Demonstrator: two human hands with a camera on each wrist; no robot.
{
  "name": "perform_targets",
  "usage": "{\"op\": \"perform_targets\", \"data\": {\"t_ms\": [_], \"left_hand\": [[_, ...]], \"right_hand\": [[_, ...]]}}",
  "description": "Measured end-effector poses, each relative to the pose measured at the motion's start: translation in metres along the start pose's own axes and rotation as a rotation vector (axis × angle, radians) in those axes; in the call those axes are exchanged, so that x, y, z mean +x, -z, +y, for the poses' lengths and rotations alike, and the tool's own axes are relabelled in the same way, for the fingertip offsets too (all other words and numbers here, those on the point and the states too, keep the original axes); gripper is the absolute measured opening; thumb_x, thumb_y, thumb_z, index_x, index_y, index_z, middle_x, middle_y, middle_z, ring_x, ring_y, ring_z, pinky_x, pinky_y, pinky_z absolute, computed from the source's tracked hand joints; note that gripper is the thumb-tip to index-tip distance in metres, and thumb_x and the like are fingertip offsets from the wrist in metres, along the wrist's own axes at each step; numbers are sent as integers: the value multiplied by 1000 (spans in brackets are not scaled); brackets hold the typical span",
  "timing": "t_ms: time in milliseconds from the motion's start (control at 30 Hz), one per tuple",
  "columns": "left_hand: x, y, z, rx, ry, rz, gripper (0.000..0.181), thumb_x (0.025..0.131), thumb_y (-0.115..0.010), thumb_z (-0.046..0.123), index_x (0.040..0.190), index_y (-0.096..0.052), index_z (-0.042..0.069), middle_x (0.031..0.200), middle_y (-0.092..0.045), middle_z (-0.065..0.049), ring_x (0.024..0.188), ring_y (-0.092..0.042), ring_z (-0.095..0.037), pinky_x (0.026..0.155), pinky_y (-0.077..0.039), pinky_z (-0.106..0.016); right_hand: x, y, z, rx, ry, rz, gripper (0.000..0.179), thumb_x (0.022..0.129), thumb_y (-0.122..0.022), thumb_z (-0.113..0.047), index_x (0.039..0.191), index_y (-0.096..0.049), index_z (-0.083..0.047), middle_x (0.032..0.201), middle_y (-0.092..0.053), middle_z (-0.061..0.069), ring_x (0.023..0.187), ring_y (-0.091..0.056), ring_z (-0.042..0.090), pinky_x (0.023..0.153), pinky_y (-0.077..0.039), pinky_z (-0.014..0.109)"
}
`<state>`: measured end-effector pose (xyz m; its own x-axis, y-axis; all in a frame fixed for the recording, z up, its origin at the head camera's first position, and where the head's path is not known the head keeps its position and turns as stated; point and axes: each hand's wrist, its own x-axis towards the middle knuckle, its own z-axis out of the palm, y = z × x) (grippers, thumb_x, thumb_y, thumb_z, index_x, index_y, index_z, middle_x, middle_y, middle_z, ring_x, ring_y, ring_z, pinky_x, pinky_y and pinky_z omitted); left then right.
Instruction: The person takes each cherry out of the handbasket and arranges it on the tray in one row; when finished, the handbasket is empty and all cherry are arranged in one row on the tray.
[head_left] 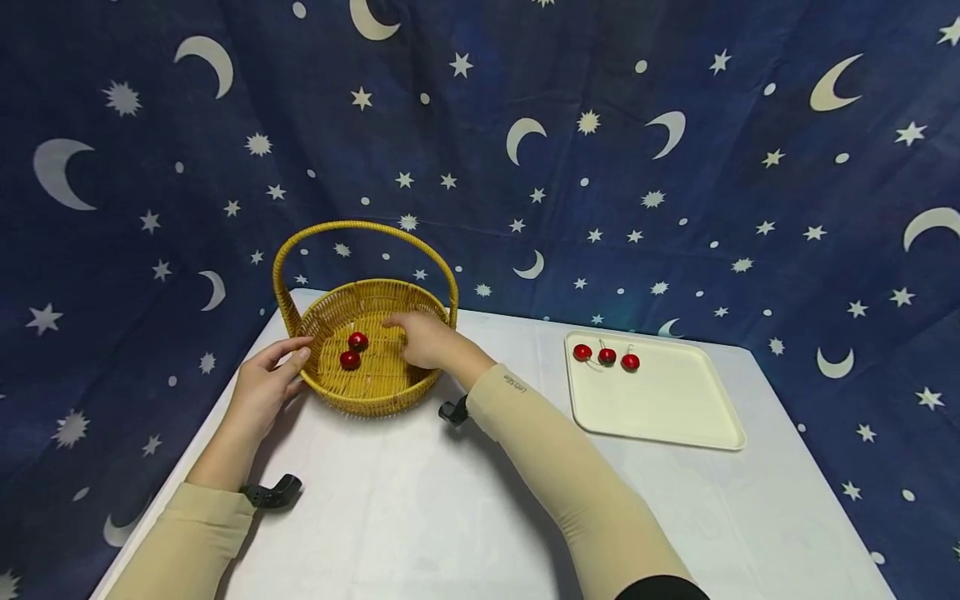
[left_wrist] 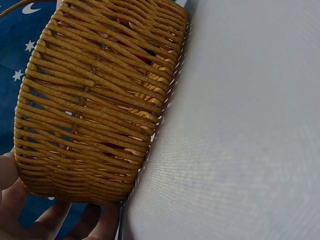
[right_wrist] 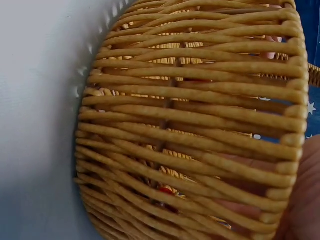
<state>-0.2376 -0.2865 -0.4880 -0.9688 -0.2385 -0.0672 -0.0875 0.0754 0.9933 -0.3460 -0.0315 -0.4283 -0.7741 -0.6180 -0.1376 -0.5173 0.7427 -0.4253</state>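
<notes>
A yellow-brown wicker basket (head_left: 375, 407) with a tall arched handle stands at the left of the table. Two red cherries (head_left: 354, 350) lie on its floor, left of the middle. My left hand (head_left: 264, 385) holds the basket's left rim, with its fingers (left_wrist: 52, 220) along the outer side. Over the right rim, my right hand (head_left: 429, 340) reaches down inside, to the right of those cherries. Through the weave in the right wrist view, a red spot (right_wrist: 166, 191) shows close to this hand. Its fingertips are mostly hidden, and I cannot tell whether they hold a cherry.
On the right of the white-covered table (head_left: 420, 500) lies a cream rectangular tray (head_left: 660, 408). Three red cherries with stems (head_left: 607, 357) sit in a row near its back left corner. Behind the table hangs a dark blue cloth (head_left: 480, 150) printed with moons and stars.
</notes>
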Motion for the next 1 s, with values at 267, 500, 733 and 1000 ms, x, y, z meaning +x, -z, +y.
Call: {"op": "perform_targets", "data": {"t_ms": [267, 500, 733, 1000], "left_hand": [[-1, -1, 1, 38, -12, 0, 52, 109, -64, 38, 151, -60, 7, 156, -50, -7, 116, -63, 0, 84, -62, -15], [-1, 0, 2, 16, -3, 4, 47, 110, -65, 32, 149, -62, 7, 148, -54, 0, 113, -65, 3, 82, -62, -15], [0, -3, 3, 32, -22, -7, 48, 111, -62, 31, 151, -60, 5, 157, -49, -12, 113, -65, 2, 84, -62, -15], [-2, -1, 2, 18, -14, -2, 51, 110, -64, 36, 150, -60, 6, 151, -51, -5, 113, -65, 2, 84, -62, -15]], "right_hand": [[-4, 0, -1, -4, -20, -54, 50, 97, -64, 8, 133, -78, -22, 146, -70, -1, 139, -59, 19, 97, -53, 31], [-4, -6, -3, -118, 80, -89, 45, 93, -64, 12, 121, -83, -18, 123, -79, -2, 123, -70, 17, 106, -57, 30], [-3, -8, 2, -114, 113, -78, 30, 94, -76, 0, 117, -83, -19, 116, -79, -3, 113, -70, 16, 100, -58, 30], [-14, -5, 4, 154, 127, 18, 29, 92, -86, -12, 118, -80, -24, 110, -76, -7, 96, -68, 11, 81, -57, 23]]}}
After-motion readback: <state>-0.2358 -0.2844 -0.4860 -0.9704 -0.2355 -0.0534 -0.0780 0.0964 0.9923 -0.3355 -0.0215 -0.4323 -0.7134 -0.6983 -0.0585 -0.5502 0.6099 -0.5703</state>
